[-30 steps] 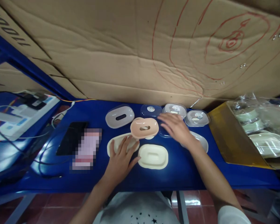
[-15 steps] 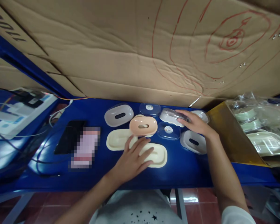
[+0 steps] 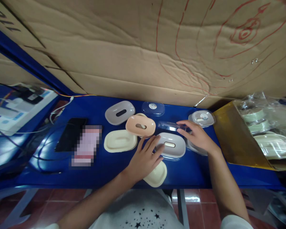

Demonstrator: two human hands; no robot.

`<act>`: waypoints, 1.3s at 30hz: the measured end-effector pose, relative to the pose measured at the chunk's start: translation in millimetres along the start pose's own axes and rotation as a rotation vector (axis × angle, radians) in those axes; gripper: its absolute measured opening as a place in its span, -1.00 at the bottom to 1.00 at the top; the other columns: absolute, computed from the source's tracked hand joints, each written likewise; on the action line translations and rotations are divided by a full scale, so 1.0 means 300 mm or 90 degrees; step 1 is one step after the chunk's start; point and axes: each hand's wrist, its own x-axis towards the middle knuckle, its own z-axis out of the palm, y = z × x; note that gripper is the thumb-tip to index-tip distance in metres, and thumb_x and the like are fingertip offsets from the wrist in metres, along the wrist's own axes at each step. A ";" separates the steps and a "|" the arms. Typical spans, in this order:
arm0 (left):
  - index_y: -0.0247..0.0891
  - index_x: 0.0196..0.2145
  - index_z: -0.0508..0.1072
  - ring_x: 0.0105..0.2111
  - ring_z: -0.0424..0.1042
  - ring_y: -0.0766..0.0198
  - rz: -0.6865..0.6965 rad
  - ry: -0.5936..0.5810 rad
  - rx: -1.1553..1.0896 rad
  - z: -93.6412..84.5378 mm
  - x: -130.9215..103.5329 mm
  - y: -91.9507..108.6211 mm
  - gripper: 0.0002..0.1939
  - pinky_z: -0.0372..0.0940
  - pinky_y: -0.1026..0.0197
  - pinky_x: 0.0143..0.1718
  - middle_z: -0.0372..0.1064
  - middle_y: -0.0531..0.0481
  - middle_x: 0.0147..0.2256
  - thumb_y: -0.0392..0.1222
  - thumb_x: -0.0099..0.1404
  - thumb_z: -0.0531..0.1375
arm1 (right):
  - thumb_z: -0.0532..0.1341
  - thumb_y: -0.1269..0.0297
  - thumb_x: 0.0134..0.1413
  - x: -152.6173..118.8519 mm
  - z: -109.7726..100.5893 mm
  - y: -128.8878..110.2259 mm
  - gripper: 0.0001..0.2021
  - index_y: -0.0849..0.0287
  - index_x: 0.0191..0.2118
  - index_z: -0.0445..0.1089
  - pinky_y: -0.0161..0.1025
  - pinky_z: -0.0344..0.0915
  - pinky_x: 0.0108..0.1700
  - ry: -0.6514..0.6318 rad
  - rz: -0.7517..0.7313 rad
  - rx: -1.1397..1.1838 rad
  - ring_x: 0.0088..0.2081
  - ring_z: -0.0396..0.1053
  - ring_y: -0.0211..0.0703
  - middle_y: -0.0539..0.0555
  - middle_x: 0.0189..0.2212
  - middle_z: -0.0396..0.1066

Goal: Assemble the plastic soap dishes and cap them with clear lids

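My right hand [image 3: 197, 135] pinches the end of a clear plastic lid [image 3: 168, 126], tilted on its edge above the table. In front of that lid lies a grey oval soap dish [image 3: 175, 152] with a slot, overlapping another clear lid. My left hand [image 3: 145, 157] has its fingers spread, the tips at the left edge of this dish. Partly under the left hand is a cream oval tray [image 3: 158, 176]. A peach soap dish [image 3: 133, 125] sits behind the left hand, beside a second cream tray [image 3: 112, 144]. Another grey piece [image 3: 197, 148] is mostly hidden behind my right hand.
Farther back are a grey slotted dish [image 3: 112, 116], a clear lid with a sticker [image 3: 157, 111] and a lidded grey dish [image 3: 193, 119]. At right stands a carton [image 3: 228, 136] of bagged pieces. Left are phones [image 3: 69, 135], cables and a power strip [image 3: 4, 122]. Cardboard [image 3: 105, 57] walls the back.
The clear lid has come off the grey dish and is in my right hand. That dish now lies nearer, by my left hand. The front cream tray has turned and shifted toward me.
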 end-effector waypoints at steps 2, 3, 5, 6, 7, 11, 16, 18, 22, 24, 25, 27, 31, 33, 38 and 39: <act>-0.17 0.27 0.45 0.35 0.33 -0.16 -0.006 -0.001 -0.001 0.001 -0.014 0.007 -0.56 0.09 -0.33 0.42 0.31 -0.30 0.38 -0.02 0.52 0.28 | 0.22 0.03 0.46 0.002 0.012 0.008 -0.68 0.02 0.17 0.47 0.13 0.43 0.23 0.053 -0.024 -0.065 0.13 0.52 0.12 0.17 0.12 0.55; -0.15 0.26 0.45 0.34 0.35 -0.14 -0.013 0.001 -0.001 -0.002 -0.018 0.008 -0.58 0.10 -0.33 0.41 0.32 -0.28 0.37 -0.04 0.53 0.27 | 0.21 0.06 0.47 -0.002 0.019 0.001 -0.70 0.03 0.17 0.49 0.18 0.40 0.26 0.076 -0.040 -0.101 0.17 0.50 0.15 0.19 0.14 0.54; -0.13 0.21 0.48 0.26 0.43 -0.08 -0.029 0.008 -0.002 -0.012 -0.017 0.006 -0.67 0.20 -0.27 0.35 0.39 -0.23 0.32 -0.11 0.55 0.25 | 0.19 0.11 0.50 -0.025 0.031 -0.040 -0.72 0.04 0.16 0.50 0.22 0.37 0.27 0.087 -0.075 -0.144 0.20 0.48 0.17 0.20 0.13 0.55; -0.13 0.18 0.49 0.20 0.48 -0.05 -0.033 0.013 -0.008 -0.018 -0.012 0.001 -0.71 0.28 -0.22 0.28 0.44 -0.20 0.28 -0.13 0.55 0.24 | 0.19 0.11 0.50 -0.042 0.038 -0.069 -0.71 0.02 0.17 0.49 0.21 0.37 0.27 0.062 -0.099 -0.144 0.20 0.48 0.15 0.18 0.13 0.56; -0.15 0.15 0.50 0.15 0.51 -0.03 -0.036 0.018 -0.019 -0.023 -0.004 -0.005 -0.74 0.34 -0.16 0.21 0.48 -0.19 0.23 -0.15 0.55 0.23 | 0.20 0.09 0.49 -0.062 0.045 -0.098 -0.69 0.01 0.21 0.48 0.18 0.38 0.26 0.017 -0.128 -0.128 0.20 0.48 0.12 0.16 0.13 0.57; -0.21 0.12 0.49 0.11 0.53 -0.04 -0.038 0.045 -0.074 -0.025 0.039 -0.031 -0.77 0.46 -0.08 0.09 0.53 -0.19 0.12 -0.18 0.55 0.22 | 0.25 0.04 0.47 -0.123 0.085 -0.170 -0.56 -0.06 0.35 0.36 0.11 0.41 0.26 -0.126 -0.183 -0.078 0.23 0.48 0.04 0.08 0.22 0.54; -0.25 0.17 0.47 0.12 0.53 -0.04 -0.036 0.087 -0.086 -0.016 0.058 -0.010 -0.70 0.49 -0.09 0.09 0.47 -0.25 0.17 -0.36 0.54 0.14 | 0.17 0.21 0.53 -0.113 0.137 -0.133 -0.65 -0.02 0.31 0.41 0.18 0.40 0.28 -0.095 -0.123 -0.125 0.25 0.46 0.07 0.13 0.22 0.53; -0.26 0.14 0.48 0.09 0.54 -0.04 -0.026 0.090 -0.096 -0.026 0.040 0.013 -0.72 0.51 -0.09 0.06 0.47 -0.26 0.16 -0.35 0.54 0.14 | 0.22 0.21 0.49 -0.100 0.146 -0.117 -0.64 0.00 0.30 0.41 0.19 0.38 0.31 -0.082 -0.117 -0.143 0.31 0.40 0.11 0.18 0.28 0.46; -0.23 0.10 0.50 0.09 0.53 0.01 0.031 0.055 -0.137 -0.065 -0.042 0.065 -0.76 0.48 -0.13 0.12 0.48 -0.23 0.16 -0.31 0.55 0.15 | 0.16 0.23 0.52 -0.064 0.142 -0.107 -0.68 -0.05 0.28 0.41 0.16 0.40 0.24 -0.079 -0.113 -0.166 0.29 0.40 0.11 0.15 0.28 0.47; -0.21 0.10 0.51 0.15 0.49 0.04 0.055 0.006 -0.161 -0.078 -0.095 0.087 -0.76 0.41 -0.16 0.23 0.48 -0.19 0.19 -0.29 0.56 0.13 | 0.11 0.20 0.55 -0.037 0.131 -0.104 -0.68 -0.04 0.28 0.41 0.15 0.41 0.17 -0.075 -0.108 -0.179 0.24 0.45 0.13 0.15 0.23 0.52; -0.20 0.10 0.51 0.19 0.46 0.05 0.062 -0.020 -0.169 -0.081 -0.122 0.096 -0.76 0.36 -0.18 0.29 0.48 -0.17 0.20 -0.26 0.57 0.13 | 0.10 0.18 0.55 -0.022 0.125 -0.101 -0.68 -0.03 0.28 0.41 0.15 0.40 0.15 -0.068 -0.107 -0.188 0.21 0.47 0.14 0.16 0.19 0.55; -0.18 0.13 0.50 0.23 0.43 0.04 0.062 -0.055 -0.171 -0.078 -0.172 0.105 -0.75 0.24 -0.22 0.39 0.48 -0.14 0.21 -0.19 0.58 0.15 | 0.07 0.16 0.57 0.005 0.109 -0.091 -0.66 -0.01 0.28 0.42 0.15 0.38 0.12 -0.037 -0.107 -0.214 0.15 0.50 0.16 0.17 0.11 0.60; -0.14 0.18 0.50 0.32 0.35 0.02 0.053 -0.072 -0.154 -0.059 -0.251 0.088 -0.69 0.07 -0.24 0.50 0.47 -0.11 0.23 -0.03 0.58 0.20 | 0.04 0.16 0.57 0.054 0.082 -0.055 -0.61 0.00 0.34 0.37 0.16 0.32 0.17 0.069 -0.104 -0.280 0.17 0.46 0.19 0.18 0.16 0.58; -0.14 0.16 0.51 0.33 0.35 0.04 0.045 -0.079 -0.147 -0.052 -0.279 0.068 -0.68 0.07 -0.19 0.50 0.48 -0.10 0.23 0.02 0.57 0.20 | 0.05 0.21 0.55 0.077 0.078 -0.036 -0.60 -0.02 0.37 0.36 0.19 0.26 0.24 0.099 -0.102 -0.312 0.24 0.41 0.20 0.15 0.25 0.52; -0.16 0.17 0.51 0.27 0.43 0.00 -0.054 -0.014 -0.110 -0.030 -0.298 0.035 -0.67 0.18 -0.18 0.41 0.51 -0.13 0.21 -0.01 0.55 0.24 | 0.02 0.30 0.52 0.097 0.066 0.022 -0.58 0.03 0.34 0.41 0.23 0.24 0.31 0.090 -0.100 -0.318 0.29 0.40 0.19 0.16 0.28 0.50; -0.17 0.17 0.51 0.26 0.44 -0.01 -0.079 0.002 -0.106 -0.024 -0.292 0.034 -0.67 0.19 -0.18 0.39 0.51 -0.15 0.21 -0.04 0.54 0.26 | 0.01 0.35 0.50 0.087 0.050 0.045 -0.55 0.03 0.35 0.39 0.22 0.24 0.32 0.092 -0.100 -0.308 0.31 0.39 0.16 0.16 0.30 0.48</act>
